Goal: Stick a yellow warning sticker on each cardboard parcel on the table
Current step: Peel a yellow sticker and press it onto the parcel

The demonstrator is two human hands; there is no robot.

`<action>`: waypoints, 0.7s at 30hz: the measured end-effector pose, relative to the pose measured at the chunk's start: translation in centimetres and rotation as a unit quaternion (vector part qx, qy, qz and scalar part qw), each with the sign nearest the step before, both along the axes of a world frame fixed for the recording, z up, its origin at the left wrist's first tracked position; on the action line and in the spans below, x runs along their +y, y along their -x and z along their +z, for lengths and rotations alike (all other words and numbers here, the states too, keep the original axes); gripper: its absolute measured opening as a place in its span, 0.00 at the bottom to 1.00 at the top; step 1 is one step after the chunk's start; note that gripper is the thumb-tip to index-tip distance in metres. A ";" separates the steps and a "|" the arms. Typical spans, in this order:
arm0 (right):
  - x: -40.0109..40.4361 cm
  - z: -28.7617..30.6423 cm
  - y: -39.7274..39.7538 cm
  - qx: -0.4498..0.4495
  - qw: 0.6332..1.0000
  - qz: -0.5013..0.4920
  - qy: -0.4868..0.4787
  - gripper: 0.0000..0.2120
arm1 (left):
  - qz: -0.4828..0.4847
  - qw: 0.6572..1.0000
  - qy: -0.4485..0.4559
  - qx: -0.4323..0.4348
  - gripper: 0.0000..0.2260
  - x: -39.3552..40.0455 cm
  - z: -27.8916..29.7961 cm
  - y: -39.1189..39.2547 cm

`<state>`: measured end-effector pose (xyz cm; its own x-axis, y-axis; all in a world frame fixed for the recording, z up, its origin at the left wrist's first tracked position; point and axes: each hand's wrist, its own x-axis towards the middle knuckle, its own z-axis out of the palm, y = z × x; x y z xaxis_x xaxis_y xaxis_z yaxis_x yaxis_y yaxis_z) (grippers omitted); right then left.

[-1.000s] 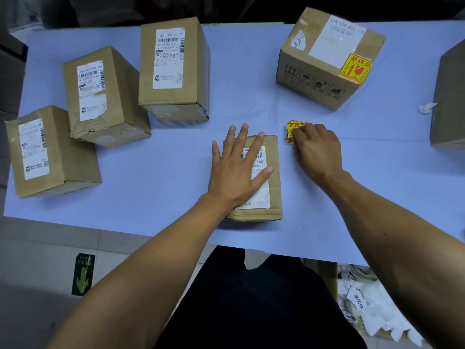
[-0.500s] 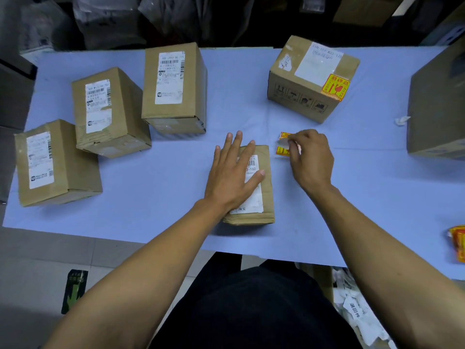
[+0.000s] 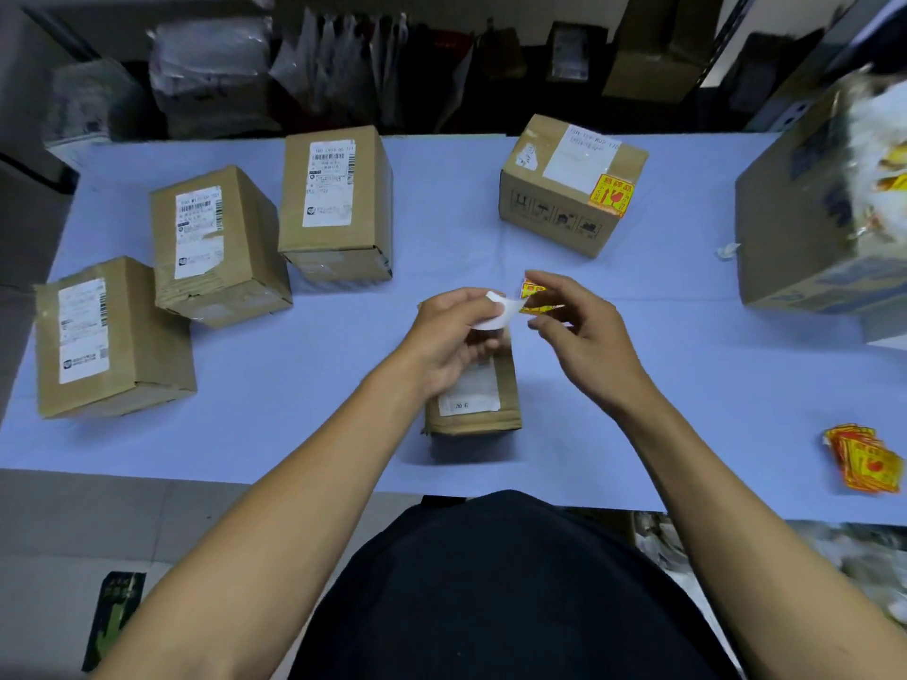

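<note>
A small flat cardboard parcel [image 3: 483,407] lies at the table's near middle, partly hidden under my hands. Above it, my left hand [image 3: 454,336] pinches a curled white backing paper [image 3: 498,312]. My right hand [image 3: 586,338] pinches a yellow warning sticker [image 3: 535,297] beside that paper. Three upright parcels with white labels stand to the left: one at the near left [image 3: 115,336], one in the middle [image 3: 216,245], one farther back [image 3: 336,203]. A parcel at the back right [image 3: 572,186] carries a yellow sticker [image 3: 611,194].
The table has a pale blue cover [image 3: 294,385]. A pile of yellow stickers [image 3: 866,458] lies near the right front edge. A large carton [image 3: 824,213] stands at the far right with a white scrap [image 3: 726,250] beside it. Bags and boxes crowd the floor behind.
My left hand left the flat parcel and rose to meet my right hand. My right hand lifted a sticker off the table, and its white backing now curls away in my left hand.
</note>
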<state>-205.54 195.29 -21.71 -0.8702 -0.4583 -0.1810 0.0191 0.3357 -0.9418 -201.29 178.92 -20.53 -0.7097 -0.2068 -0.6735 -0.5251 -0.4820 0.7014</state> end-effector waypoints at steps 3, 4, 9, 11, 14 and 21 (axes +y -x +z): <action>-0.3 1.1 0.2 0.154 0.981 0.098 -0.063 0.12 | -0.015 0.999 -0.033 -0.015 0.05 -1.2 0.8 -0.6; -0.7 1.4 0.1 0.160 0.982 0.086 -0.059 0.07 | -0.025 0.999 -0.040 -0.015 0.04 -1.4 1.0 -0.8; -2.0 2.7 -0.4 -0.099 0.992 -0.022 0.069 0.04 | -0.049 0.998 -0.040 0.031 0.19 -2.1 1.4 -2.2; -2.2 3.1 -0.9 -0.142 0.986 -0.022 0.084 0.04 | -0.057 0.995 0.005 0.085 0.15 -1.6 1.5 -2.8; -2.6 3.7 -1.3 -0.154 0.983 0.004 0.098 0.04 | -0.034 0.990 0.026 0.134 0.07 -1.0 1.6 -3.2; -2.2 5.7 -0.2 -0.214 0.967 0.021 0.135 0.08 | -0.061 0.987 -0.015 0.151 0.03 -1.8 2.9 -3.3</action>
